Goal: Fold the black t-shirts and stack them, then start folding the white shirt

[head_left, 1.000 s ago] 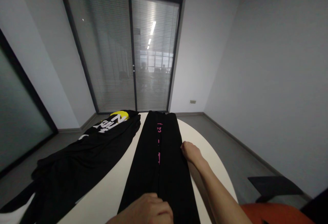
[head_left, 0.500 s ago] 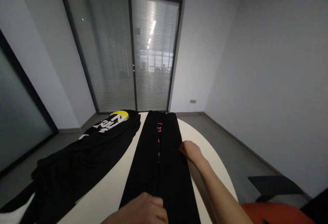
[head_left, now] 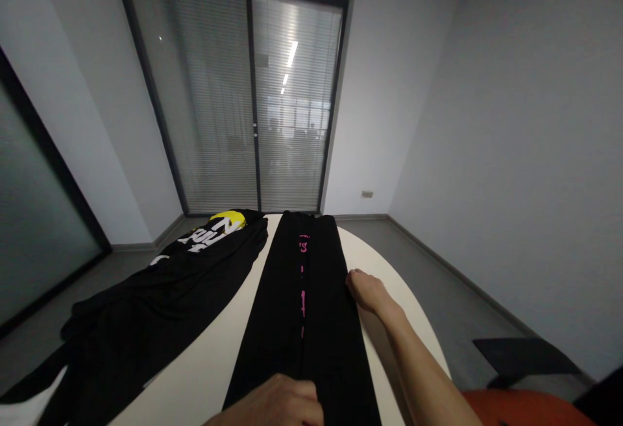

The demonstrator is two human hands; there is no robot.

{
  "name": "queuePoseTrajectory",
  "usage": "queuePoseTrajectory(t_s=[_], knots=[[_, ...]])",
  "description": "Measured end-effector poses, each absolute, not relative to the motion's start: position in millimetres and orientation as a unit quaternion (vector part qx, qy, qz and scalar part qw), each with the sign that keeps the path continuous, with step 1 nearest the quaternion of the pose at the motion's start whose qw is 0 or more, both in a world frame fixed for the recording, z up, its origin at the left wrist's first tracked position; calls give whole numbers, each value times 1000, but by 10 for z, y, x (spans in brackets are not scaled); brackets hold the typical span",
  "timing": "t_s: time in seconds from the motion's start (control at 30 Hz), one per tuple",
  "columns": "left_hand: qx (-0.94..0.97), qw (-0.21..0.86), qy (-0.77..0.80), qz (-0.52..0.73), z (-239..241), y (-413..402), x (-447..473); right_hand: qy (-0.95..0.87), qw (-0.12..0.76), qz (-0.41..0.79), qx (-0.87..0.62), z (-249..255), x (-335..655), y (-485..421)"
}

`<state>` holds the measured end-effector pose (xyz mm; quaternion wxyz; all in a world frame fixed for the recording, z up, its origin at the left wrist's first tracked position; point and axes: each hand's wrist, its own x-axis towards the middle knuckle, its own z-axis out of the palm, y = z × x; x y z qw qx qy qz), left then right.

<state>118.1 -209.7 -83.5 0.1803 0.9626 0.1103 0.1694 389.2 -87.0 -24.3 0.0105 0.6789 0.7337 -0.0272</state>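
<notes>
A long black garment [head_left: 277, 309] lies folded lengthwise on the white table, its two sides meeting near the middle. Broken pink lettering [head_left: 303, 302] shows along that seam. At the garment's right edge, my right hand [head_left: 367, 289] is closed, its fingertips pinching the cloth. My left hand [head_left: 285, 403] is curled over the near part of the garment at the bottom of the view, gripping the fabric close to the middle line; its fingertips are hidden. Which kind of garment it is cannot be made out.
To the left, a rumpled black garment with white and yellow print [head_left: 165, 302] hangs over the edge of the round white table [head_left: 389, 263]. An orange chair seat [head_left: 520, 408] with a black armrest [head_left: 525, 356] stands at the lower right. Glass doors with blinds [head_left: 253, 101] are ahead.
My left hand has shifted slightly down and right, and more pink lettering shows along the seam. My right hand has moved slightly right, still at the garment's edge.
</notes>
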Motion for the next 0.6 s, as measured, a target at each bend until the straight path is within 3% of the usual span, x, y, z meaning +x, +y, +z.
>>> queuePoseTrajectory(t_s=[0.13,0.37,0.5,0.6], knots=[[951,187,105,221,-863,-2104,1230,746,-15,-50,664,-309,3924,-822],[931,302,131,157,-896,-2097,1189,796,-149,-66,583,-359,3909,-776],[956,203,123,172,-773,-2066,1148,846,-211,-58,487,-325,3721,-832],[966,153,134,161,-570,-2043,1098,890,-198,-54,407,-346,3504,-900]])
